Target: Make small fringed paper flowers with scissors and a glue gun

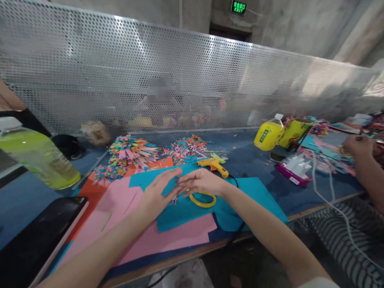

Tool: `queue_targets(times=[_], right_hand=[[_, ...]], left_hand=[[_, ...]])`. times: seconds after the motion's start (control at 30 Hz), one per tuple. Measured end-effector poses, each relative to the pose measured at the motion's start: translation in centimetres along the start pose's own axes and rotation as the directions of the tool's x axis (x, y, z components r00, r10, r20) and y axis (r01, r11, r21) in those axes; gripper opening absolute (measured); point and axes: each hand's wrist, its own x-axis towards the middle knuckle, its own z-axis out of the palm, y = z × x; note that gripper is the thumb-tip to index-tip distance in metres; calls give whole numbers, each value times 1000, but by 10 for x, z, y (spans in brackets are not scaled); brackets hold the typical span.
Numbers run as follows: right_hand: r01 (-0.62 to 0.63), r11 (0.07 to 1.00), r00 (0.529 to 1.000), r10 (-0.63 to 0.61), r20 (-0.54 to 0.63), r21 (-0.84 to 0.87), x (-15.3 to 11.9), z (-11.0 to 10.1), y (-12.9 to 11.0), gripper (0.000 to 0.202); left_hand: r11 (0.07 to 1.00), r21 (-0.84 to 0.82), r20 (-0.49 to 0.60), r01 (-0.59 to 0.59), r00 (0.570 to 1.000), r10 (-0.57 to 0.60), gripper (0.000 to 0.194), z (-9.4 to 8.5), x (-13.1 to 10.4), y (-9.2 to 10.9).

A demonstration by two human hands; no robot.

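Observation:
My left hand (156, 195) and my right hand (205, 182) meet above blue sheets (180, 218). Their fingertips are pressed together around something too small to make out. Just under the fingers is a small bundle of coloured strips (173, 201), partly covered. A yellow ring-shaped handle (203, 204) lies below my right hand, which hides part of it. Behind that hand rests a yellow glue gun (214, 165) with a dark cord. Pink sheets (120, 208) spread beneath my left forearm, over orange ones (87, 196).
Cut paper strips form piles (132, 152) and loose scraps (190, 147) at the back. On the left are a drink bottle (39, 156) and a black tablet-like slab (45, 236). To the right stand a yellow bottle (269, 134), a power strip (294, 172) and another person's hand (360, 147).

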Motion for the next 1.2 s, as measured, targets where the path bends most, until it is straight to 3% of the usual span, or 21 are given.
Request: queue_targets(times=[0.17, 0.27, 0.33, 0.5, 0.67, 0.77, 0.9, 0.97, 1.07, 1.2], right_hand=[[-71, 997, 997, 71, 14, 30, -1, 4, 0, 32], [-47, 998, 999, 45, 26, 52, -2, 7, -3, 31], [-27, 998, 999, 24, 45, 61, -3, 8, -5, 29], [-34, 997, 993, 25, 112, 73, -3, 6, -5, 29], [-62, 995, 991, 52, 123, 79, -3, 6, -5, 35], [-99, 993, 988, 90, 127, 67, -3, 8, -5, 36], [-106, 993, 992, 101, 82, 56, -1, 9, -2, 34], [-88, 993, 993, 81, 83, 80, 0, 9, -1, 33], [-12, 989, 999, 5, 48, 150, 0, 8, 0, 37], [33, 984, 992, -10, -129, 175, 1, 8, 0, 40]], left_hand=[[984, 87, -19, -157, 987, 159, 35, 1, -2, 1], [958, 113, -59, -265, 960, 273, 26, -1, -1, 3], [956, 94, -67, -279, 956, 285, 21, -2, 0, 5], [999, -53, -54, -10, 999, 7, 13, -4, -2, 9], [942, -271, -164, 196, 955, -246, 13, -6, -1, 12], [861, -447, -173, 244, 920, -351, 29, -7, 4, 18], [795, -570, -157, 207, 923, -352, 42, -6, 6, 21], [848, -496, -167, 185, 938, -302, 34, -5, 5, 19], [961, -247, -156, 127, 973, -169, 8, -1, 2, 12], [1000, 21, -100, 3, 995, -1, 13, 2, -1, 7]])
